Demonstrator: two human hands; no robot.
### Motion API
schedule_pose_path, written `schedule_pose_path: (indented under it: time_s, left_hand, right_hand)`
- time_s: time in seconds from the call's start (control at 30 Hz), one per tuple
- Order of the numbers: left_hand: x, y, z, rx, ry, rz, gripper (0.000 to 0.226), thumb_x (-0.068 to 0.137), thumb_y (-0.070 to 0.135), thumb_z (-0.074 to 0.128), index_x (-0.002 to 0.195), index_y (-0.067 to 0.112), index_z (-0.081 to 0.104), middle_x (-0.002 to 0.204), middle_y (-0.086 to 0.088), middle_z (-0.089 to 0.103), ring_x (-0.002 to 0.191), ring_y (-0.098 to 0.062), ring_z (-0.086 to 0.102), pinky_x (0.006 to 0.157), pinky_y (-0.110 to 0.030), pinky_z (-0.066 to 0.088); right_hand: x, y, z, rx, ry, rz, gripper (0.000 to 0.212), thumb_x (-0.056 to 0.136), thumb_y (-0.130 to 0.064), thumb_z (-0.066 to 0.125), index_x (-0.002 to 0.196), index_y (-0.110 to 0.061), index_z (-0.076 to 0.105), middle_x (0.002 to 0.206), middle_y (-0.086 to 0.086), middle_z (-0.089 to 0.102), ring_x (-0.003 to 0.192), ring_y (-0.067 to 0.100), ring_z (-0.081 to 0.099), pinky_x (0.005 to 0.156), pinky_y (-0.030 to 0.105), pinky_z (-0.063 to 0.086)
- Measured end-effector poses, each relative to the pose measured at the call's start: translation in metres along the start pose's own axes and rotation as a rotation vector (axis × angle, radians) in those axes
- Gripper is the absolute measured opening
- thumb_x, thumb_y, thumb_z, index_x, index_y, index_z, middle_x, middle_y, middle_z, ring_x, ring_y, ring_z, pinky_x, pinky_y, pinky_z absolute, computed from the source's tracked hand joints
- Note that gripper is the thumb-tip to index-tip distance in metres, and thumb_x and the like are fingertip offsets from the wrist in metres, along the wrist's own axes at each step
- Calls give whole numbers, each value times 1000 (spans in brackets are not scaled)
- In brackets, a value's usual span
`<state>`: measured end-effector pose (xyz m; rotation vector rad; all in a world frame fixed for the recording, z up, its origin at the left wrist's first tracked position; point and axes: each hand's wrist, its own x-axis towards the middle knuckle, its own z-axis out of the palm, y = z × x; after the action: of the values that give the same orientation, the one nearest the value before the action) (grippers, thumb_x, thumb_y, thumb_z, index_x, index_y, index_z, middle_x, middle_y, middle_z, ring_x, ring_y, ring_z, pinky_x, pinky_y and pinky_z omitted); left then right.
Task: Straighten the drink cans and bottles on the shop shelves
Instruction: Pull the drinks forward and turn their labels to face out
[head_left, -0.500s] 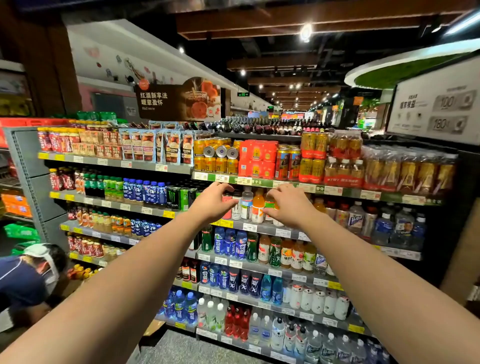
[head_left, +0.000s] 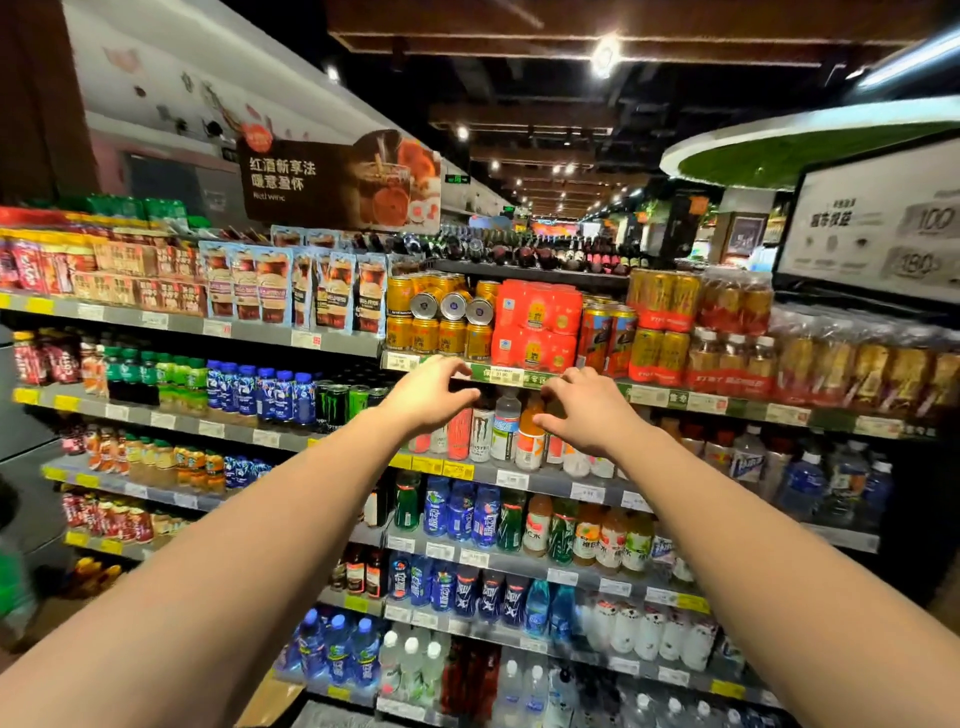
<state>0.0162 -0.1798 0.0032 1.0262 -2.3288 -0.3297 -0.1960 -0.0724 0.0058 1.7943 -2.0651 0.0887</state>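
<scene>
While both my arms reach forward at shoulder height, my hands sit in front of the second shelf from the top, where the cans and bottles to be straightened stand in a row. Between my hands stand a white can (head_left: 481, 434) with a dark claw mark, a clear bottle (head_left: 505, 427) with a white cap and blue label, and an orange bottle (head_left: 531, 435); a red-striped can (head_left: 459, 435) stands just left of the white one. All four appear upright.

Above them, the shelf edge (head_left: 503, 375) with green price strips crosses just over my fingertips. On it rest gold cans (head_left: 437, 336), three of them lying on their sides with their ends facing out, beside a red multipack (head_left: 537, 323). Left of my left wrist stand black and green cans (head_left: 344, 405), then blue bottles (head_left: 260, 392). Lower shelves hold green, blue and orange bottles, partly hidden by my forearms.

My left hand (head_left: 429, 397) is palm-down with fingers curled and spread, thumb toward the red-striped can; it covers the tops of the items behind it, and I cannot tell whether it touches any. My right hand (head_left: 588, 410) is likewise palm-down, fingers loosely bent and apart, its thumb lying against or just in front of the orange bottle. Neither hand is closed round anything; both grips are wide.
</scene>
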Motion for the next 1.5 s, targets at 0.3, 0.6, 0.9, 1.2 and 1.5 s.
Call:
schedule_pose_path:
  time_s: [0.3,0.6,0.9,1.2,1.5]
  left_hand:
    - [61,-20,42,-12,-26,14,47,92,44,62,132,22,55,136,-5,55,120,-21,55,101,-40,48]
    - [142,-27,79,39,-28,-1,44,93,43,61,130,22,56,132,-4,54,117,-22,55,98,-36,46]
    - [191,-57,100,36,17,-122,39,93,39,61,128,21,57,133,-3,54,119,-21,54,97,-33,44]
    - [199,-114,111,28,60,-189,42,92,39,63,129,20,57,134,-3,57,119,-18,54,95,-29,40]
    - [222,-195,91,-65,123,-153,35,90,37,65,122,23,60,125,0,60,110,-17,57,92,-31,46]
  right_hand:
    - [58,24,39,21,-18,16,60,92,-62,46,138,-23,47,133,8,51,123,27,45,99,41,40]
    - [147,64,89,140,24,-49,59,92,-57,51,139,-22,46,136,8,51,126,29,43,103,44,38]
    - [224,81,126,231,32,-186,56,93,-51,52,139,-20,45,135,10,49,126,30,41,102,45,38]
    - [277,39,152,299,24,-274,55,93,-51,52,139,-20,48,133,7,52,126,27,42,103,43,39]
    - [324,-23,167,341,51,-271,53,93,-49,56,136,-19,51,130,8,54,123,28,44,102,44,40]
